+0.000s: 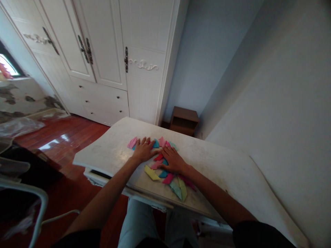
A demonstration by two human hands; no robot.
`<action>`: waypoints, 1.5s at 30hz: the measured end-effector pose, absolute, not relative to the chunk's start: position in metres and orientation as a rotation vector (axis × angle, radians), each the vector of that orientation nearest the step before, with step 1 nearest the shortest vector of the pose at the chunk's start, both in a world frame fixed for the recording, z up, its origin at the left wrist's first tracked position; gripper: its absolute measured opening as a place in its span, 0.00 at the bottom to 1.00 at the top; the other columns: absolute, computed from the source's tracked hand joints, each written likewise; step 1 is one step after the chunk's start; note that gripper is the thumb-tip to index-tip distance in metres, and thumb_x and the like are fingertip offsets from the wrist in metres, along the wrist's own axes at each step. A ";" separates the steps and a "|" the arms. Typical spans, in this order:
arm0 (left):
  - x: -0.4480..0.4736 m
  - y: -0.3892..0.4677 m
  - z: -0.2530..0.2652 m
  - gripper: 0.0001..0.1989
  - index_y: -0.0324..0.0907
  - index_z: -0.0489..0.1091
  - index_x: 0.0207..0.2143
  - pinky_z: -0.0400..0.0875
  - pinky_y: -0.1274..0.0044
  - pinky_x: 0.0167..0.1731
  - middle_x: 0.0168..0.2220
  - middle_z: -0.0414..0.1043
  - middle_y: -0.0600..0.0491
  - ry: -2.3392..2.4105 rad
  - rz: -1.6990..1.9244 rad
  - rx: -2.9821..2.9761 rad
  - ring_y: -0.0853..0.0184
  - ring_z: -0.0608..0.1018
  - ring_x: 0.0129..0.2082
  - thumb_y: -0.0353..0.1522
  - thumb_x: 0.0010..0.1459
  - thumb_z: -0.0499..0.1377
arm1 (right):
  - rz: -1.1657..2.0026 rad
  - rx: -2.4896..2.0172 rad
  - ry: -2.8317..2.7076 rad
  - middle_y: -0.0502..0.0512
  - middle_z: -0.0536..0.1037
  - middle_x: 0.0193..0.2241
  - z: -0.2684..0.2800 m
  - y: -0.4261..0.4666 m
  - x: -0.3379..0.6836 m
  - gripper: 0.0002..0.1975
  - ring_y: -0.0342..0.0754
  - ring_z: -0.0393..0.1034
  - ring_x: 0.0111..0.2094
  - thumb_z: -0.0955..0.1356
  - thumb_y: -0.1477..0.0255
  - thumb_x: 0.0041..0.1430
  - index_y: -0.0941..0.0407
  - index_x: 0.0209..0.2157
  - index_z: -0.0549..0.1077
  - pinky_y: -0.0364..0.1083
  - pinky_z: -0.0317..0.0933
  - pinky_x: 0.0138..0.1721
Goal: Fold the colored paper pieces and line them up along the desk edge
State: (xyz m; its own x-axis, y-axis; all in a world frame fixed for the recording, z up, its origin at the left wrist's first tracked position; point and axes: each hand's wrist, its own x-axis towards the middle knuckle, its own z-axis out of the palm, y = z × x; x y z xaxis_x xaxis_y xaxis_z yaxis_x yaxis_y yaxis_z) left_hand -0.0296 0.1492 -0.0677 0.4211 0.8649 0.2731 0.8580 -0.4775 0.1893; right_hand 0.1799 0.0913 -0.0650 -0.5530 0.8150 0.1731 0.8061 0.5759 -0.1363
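Several folded paper pieces in pink, blue, red, yellow and green lie in a loose cluster on the white table [212,162]. My left hand [143,150] rests flat over the far left of the cluster, fingers spread, a ring on one finger. A pink folded paper piece [132,142] shows just left of it. My right hand [172,160] lies palm down on the middle pieces, fingers stretched toward the left hand. Near me are a yellow folded paper piece [151,173] and a pale green one [176,189]. What lies beneath both palms is hidden.
A white wardrobe [103,44] stands beyond the table, with a brown bedside cabinet [184,120] to its right. The wall [279,96] runs along the right. A metal chair frame [41,196] is at the lower left, over the red wooden floor [74,137].
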 end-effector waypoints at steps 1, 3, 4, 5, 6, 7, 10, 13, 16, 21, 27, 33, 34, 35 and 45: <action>-0.031 0.149 -0.069 0.29 0.43 0.67 0.57 0.52 0.52 0.59 0.59 0.64 0.38 1.594 0.552 2.641 0.46 0.63 0.62 0.49 0.59 0.54 | 0.049 -1.343 -2.565 0.70 0.62 0.61 -0.067 0.089 0.184 0.40 0.62 0.53 0.64 0.63 0.47 0.59 0.63 0.61 0.63 0.62 0.45 0.64; -0.033 0.148 -0.070 0.22 0.44 0.73 0.51 0.57 0.57 0.57 0.55 0.70 0.40 1.585 0.628 2.648 0.50 0.68 0.57 0.46 0.61 0.54 | 0.017 -1.316 -2.500 0.69 0.67 0.58 -0.070 0.084 0.196 0.33 0.60 0.59 0.61 0.62 0.50 0.62 0.61 0.58 0.67 0.60 0.50 0.63; -0.035 0.148 -0.070 0.20 0.45 0.74 0.48 0.60 0.59 0.56 0.52 0.71 0.41 1.568 0.661 2.647 0.52 0.70 0.55 0.45 0.61 0.54 | 0.001 -1.299 -2.475 0.68 0.69 0.57 -0.071 0.082 0.204 0.31 0.59 0.61 0.60 0.62 0.51 0.63 0.61 0.57 0.68 0.60 0.52 0.62; -0.036 0.146 -0.069 0.18 0.45 0.75 0.46 0.62 0.60 0.54 0.50 0.73 0.42 1.543 0.684 2.646 0.53 0.72 0.53 0.43 0.61 0.54 | -0.013 -1.285 -2.457 0.68 0.70 0.56 -0.073 0.081 0.211 0.30 0.59 0.63 0.58 0.62 0.52 0.63 0.61 0.56 0.69 0.59 0.54 0.61; -0.038 0.145 -0.068 0.16 0.45 0.75 0.45 0.63 0.61 0.53 0.49 0.74 0.43 1.517 0.701 2.643 0.54 0.73 0.52 0.42 0.61 0.55 | -0.026 -1.274 -2.443 0.69 0.71 0.55 -0.074 0.079 0.217 0.30 0.59 0.64 0.57 0.61 0.53 0.64 0.62 0.55 0.69 0.59 0.56 0.60; -0.039 0.144 -0.066 0.15 0.44 0.75 0.44 0.64 0.62 0.52 0.48 0.74 0.44 1.492 0.717 2.637 0.54 0.74 0.51 0.40 0.60 0.55 | -0.034 -1.268 -2.431 0.69 0.72 0.54 -0.075 0.077 0.223 0.29 0.58 0.65 0.56 0.61 0.54 0.65 0.62 0.55 0.70 0.59 0.58 0.59; -0.040 0.138 -0.063 0.15 0.44 0.74 0.47 0.67 0.65 0.50 0.48 0.74 0.45 1.387 0.778 2.616 0.56 0.76 0.48 0.36 0.57 0.56 | -0.039 -1.250 -2.383 0.65 0.76 0.50 -0.076 0.074 0.232 0.25 0.55 0.69 0.53 0.58 0.57 0.68 0.59 0.52 0.72 0.56 0.62 0.56; -0.040 0.132 -0.061 0.17 0.44 0.72 0.49 0.69 0.68 0.49 0.50 0.72 0.45 1.243 0.887 2.598 0.59 0.76 0.47 0.35 0.58 0.55 | -0.045 -1.220 -2.317 0.60 0.79 0.45 -0.072 0.074 0.231 0.22 0.52 0.72 0.48 0.56 0.60 0.69 0.55 0.48 0.75 0.54 0.65 0.53; -0.037 0.124 -0.059 0.17 0.41 0.72 0.48 0.70 0.69 0.49 0.50 0.71 0.44 1.174 1.089 2.521 0.60 0.76 0.48 0.36 0.59 0.54 | -0.059 -1.220 -2.237 0.59 0.80 0.42 -0.062 0.079 0.227 0.22 0.52 0.73 0.45 0.55 0.61 0.70 0.55 0.46 0.76 0.53 0.65 0.50; -0.015 0.117 -0.052 0.17 0.39 0.70 0.49 0.69 0.68 0.51 0.50 0.71 0.43 1.131 1.347 2.340 0.60 0.74 0.50 0.34 0.59 0.55 | -0.081 -1.284 -2.117 0.59 0.80 0.41 -0.043 0.090 0.219 0.24 0.54 0.72 0.43 0.55 0.58 0.70 0.54 0.46 0.77 0.54 0.64 0.47; 0.024 0.117 -0.046 0.20 0.39 0.67 0.53 0.68 0.67 0.52 0.51 0.70 0.42 1.002 1.293 2.314 0.60 0.73 0.51 0.38 0.61 0.56 | -0.144 -1.223 -2.065 0.60 0.79 0.41 -0.020 0.091 0.225 0.24 0.54 0.71 0.45 0.54 0.58 0.70 0.54 0.47 0.76 0.55 0.63 0.49; 0.015 0.112 -0.051 0.24 0.40 0.66 0.56 0.63 0.64 0.57 0.56 0.68 0.42 1.083 1.209 2.371 0.58 0.69 0.58 0.43 0.62 0.56 | -0.090 -1.193 -2.287 0.58 0.78 0.47 -0.023 0.062 0.266 0.21 0.53 0.71 0.49 0.57 0.57 0.68 0.51 0.51 0.74 0.55 0.64 0.52; 0.008 0.110 -0.051 0.25 0.40 0.65 0.56 0.63 0.64 0.58 0.57 0.68 0.42 1.096 1.221 2.375 0.58 0.69 0.58 0.44 0.62 0.55 | -0.058 -1.186 -2.353 0.58 0.77 0.49 -0.027 0.055 0.273 0.22 0.53 0.70 0.51 0.58 0.56 0.68 0.51 0.52 0.73 0.55 0.64 0.53; 0.000 0.108 -0.050 0.25 0.40 0.64 0.57 0.62 0.65 0.58 0.58 0.67 0.42 1.112 1.247 2.370 0.58 0.69 0.59 0.44 0.62 0.54 | -0.029 -1.187 -2.404 0.59 0.75 0.52 -0.031 0.047 0.278 0.24 0.54 0.69 0.53 0.58 0.55 0.67 0.51 0.54 0.72 0.56 0.63 0.54; -0.054 0.102 -0.073 0.25 0.36 0.66 0.52 0.69 0.67 0.50 0.50 0.72 0.41 1.450 1.526 1.806 0.59 0.74 0.50 0.46 0.65 0.49 | 0.178 -1.493 -2.405 0.64 0.51 0.67 -0.082 -0.001 0.280 0.45 0.61 0.44 0.67 0.58 0.43 0.59 0.57 0.68 0.49 0.63 0.45 0.64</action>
